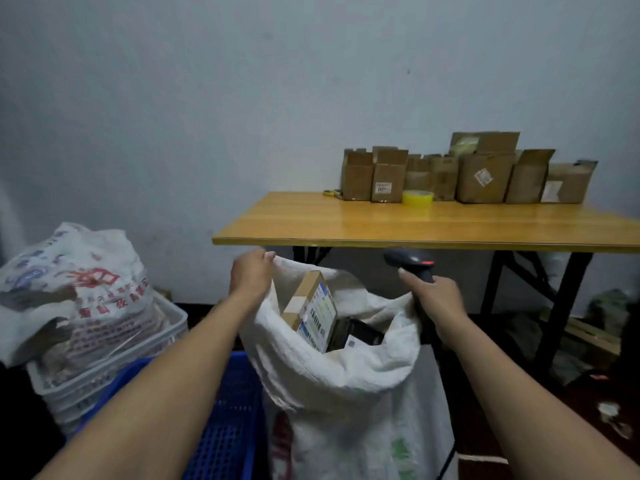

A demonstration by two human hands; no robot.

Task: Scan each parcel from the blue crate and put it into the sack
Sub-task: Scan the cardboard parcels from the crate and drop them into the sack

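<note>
**At the sack (346,375) mouth: left hand (251,271) on the rim, right hand (440,296) on the scanner (410,263)**

On the far left edge of the opening, the left hand grips the white woven rim, fingers curled over the cloth and holding it up. Across the opening, the right hand is wrapped round the handle of the dark scanner, forefinger stretched along its neck. The scanner's head sits just above the sack's right rim, with a red light showing on it.

Between the two hands, a brown cardboard parcel (311,306) stands tilted inside the sack, its upper end above the rim and its barcoded label facing the camera. A dark item (360,332) with a white label lies just beside it, deeper inside.

The blue crate (228,427) stands just left of the sack, under the left forearm; what it holds cannot be told. Left of that, a white basket (114,358) carries a bulging printed bag (76,282). Behind the sack stands a wooden table (381,223) with a row of cardboard boxes (481,178) and a roll of yellow tape (417,197) along the wall.
</note>
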